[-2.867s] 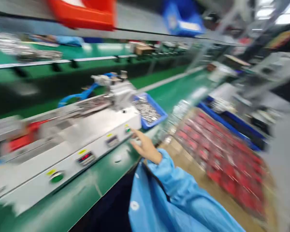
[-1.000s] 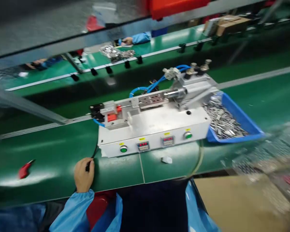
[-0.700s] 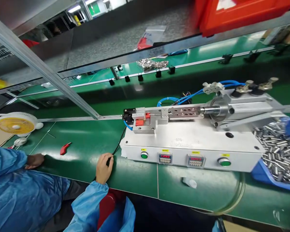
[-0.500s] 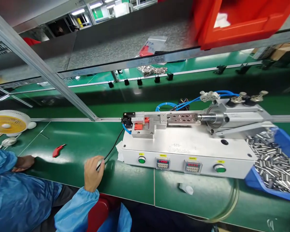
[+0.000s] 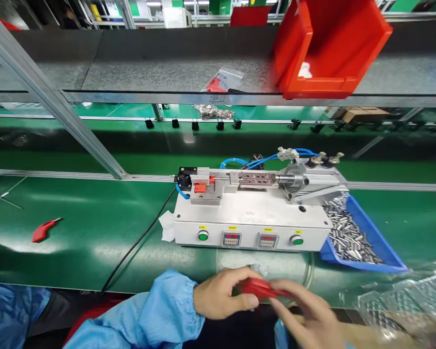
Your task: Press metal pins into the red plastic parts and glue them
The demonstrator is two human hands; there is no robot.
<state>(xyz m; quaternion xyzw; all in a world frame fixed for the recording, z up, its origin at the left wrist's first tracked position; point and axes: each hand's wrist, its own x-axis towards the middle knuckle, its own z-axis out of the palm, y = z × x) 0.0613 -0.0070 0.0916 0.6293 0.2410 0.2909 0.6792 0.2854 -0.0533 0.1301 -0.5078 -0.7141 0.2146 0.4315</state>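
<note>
The table [image 5: 76, 242] was green, the bin [image 5: 330, 48] on the far shelf was red, the tray [image 5: 376, 242] on the right was blue, the sleeve [image 5: 160, 315] was light blue

Green belt bench [image 5: 76, 242] runs full width. Grey shelf [image 5: 167, 72] overhead on a slanted metal strut [image 5: 58, 111]; red bin [image 5: 327, 48] sits tilted on it. Second green line [image 5: 94, 110] beyond. Ceiling lights [image 5: 152, 4] far back. Blue-sleeved co-worker [image 5: 7, 305] at lower left edge.
</note>
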